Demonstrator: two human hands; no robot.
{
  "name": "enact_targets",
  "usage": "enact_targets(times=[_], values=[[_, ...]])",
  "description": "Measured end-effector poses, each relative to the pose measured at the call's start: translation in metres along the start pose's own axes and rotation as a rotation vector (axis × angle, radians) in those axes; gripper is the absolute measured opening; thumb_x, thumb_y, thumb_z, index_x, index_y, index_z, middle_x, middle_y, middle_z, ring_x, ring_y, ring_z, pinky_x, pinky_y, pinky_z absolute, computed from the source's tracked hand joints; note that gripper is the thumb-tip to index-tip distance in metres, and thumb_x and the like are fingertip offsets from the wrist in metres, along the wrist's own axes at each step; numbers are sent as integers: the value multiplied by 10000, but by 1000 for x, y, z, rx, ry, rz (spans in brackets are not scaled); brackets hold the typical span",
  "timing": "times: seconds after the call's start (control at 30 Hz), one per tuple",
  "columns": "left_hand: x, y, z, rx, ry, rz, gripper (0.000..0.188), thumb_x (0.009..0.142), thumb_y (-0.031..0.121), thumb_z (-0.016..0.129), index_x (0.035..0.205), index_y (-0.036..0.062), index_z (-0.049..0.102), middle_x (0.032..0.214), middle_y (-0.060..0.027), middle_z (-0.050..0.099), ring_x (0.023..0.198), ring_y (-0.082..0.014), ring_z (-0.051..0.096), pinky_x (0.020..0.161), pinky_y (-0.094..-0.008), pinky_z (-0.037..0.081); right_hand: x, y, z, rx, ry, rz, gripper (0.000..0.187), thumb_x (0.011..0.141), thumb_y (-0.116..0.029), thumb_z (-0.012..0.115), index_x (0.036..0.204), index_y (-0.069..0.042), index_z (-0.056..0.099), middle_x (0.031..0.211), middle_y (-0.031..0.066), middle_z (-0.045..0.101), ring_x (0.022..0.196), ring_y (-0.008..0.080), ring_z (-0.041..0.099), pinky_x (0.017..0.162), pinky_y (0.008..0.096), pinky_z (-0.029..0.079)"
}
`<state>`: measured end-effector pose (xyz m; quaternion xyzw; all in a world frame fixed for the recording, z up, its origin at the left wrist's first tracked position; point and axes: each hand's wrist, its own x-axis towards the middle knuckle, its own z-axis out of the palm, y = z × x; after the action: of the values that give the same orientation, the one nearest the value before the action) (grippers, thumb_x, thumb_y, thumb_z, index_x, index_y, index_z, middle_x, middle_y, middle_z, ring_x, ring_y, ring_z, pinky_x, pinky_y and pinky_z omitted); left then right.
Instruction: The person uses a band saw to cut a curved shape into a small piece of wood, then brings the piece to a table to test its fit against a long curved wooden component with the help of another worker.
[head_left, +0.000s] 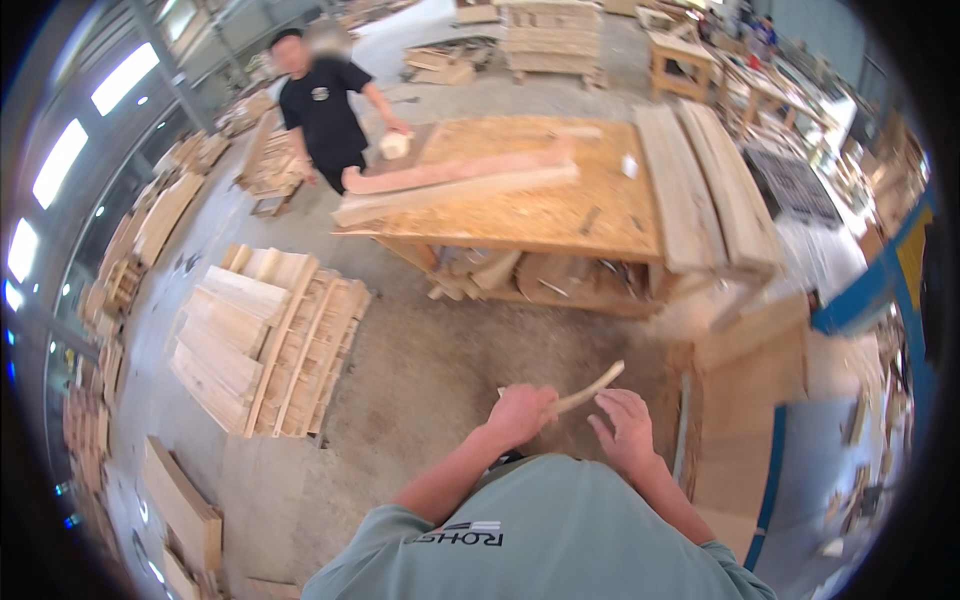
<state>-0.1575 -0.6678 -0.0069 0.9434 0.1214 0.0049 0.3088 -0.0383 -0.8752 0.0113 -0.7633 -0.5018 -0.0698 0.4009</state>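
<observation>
While a thin curved wooden strip (592, 391) is grasped in the curled left hand (522, 414), the right hand (625, 425) is held half open beside it.
The strip is held before the green shirt (570, 530), above the floor (430, 350), its long axis slanted from the left hand away and rightward; its free end is placed nearer the right fingertips, though whether they are touched by it cannot be told.

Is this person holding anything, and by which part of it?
The left hand grips a thin, pale, curved strip away from its right end, which sticks out. Whether the right hand touches it is unclear.
</observation>
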Motion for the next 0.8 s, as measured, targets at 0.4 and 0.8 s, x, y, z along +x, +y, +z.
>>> enact_targets(times=[0.4, 0.8], values=[[-8, -196, -172, 342, 345, -100, 321, 797, 202, 746, 1100, 132, 667, 1074, -97, 666, 1127, -264, 589, 1122, -500, 299, 227, -38, 243, 56, -837, -194, 116, 894, -197, 630, 931, -94, 667, 882, 134, 675, 811, 348, 665, 691, 473, 534], [87, -410, -288, -1258, 1028, -705, 395, 967, 139, 686, 1310, -36, 600, 1069, -27, 681, 908, -95, 640, 755, -243, 518, 451, -34, 452, 313, -739, -325, 199, 892, -202, 652, 1050, -90, 698, 927, 119, 653, 836, 337, 672, 705, 451, 552]])
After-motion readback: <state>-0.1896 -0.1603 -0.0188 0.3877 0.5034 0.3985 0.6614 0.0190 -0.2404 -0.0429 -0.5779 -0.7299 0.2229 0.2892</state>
